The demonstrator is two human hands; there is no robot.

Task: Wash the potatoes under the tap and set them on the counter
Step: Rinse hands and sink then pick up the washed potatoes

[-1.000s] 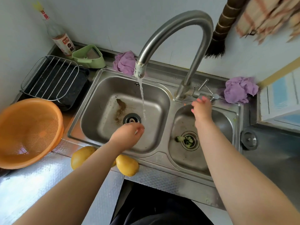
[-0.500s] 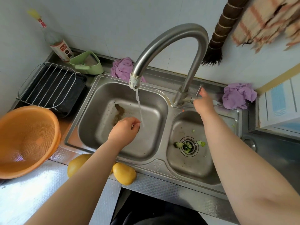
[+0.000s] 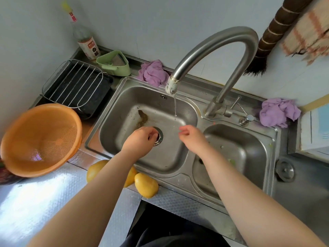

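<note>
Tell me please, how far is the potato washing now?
Done, it seems: two potatoes lie on the counter beside the sink. In hand: nothing; the left hand and right hand hover over the basin with loosely curled fingers. Left: the tap runs only a thin trickle.

Two bare forearms reach in from the bottom of the view, uncovered from where they enter the view down to the wrists, with no sleeve, cuff, watch or band showing on either. The left hand (image 3: 140, 142) and the right hand (image 3: 193, 138) are both bare as well: no gloves and no rings can be made out. The forearms look full and rounded, widened near the lower edge by the wide-angle lens. Low in the middle, between the two arms, a patch of dark, nearly black clothing (image 3: 170, 236) on the person's body shows, its cut and fabric too shadowed to tell
</note>
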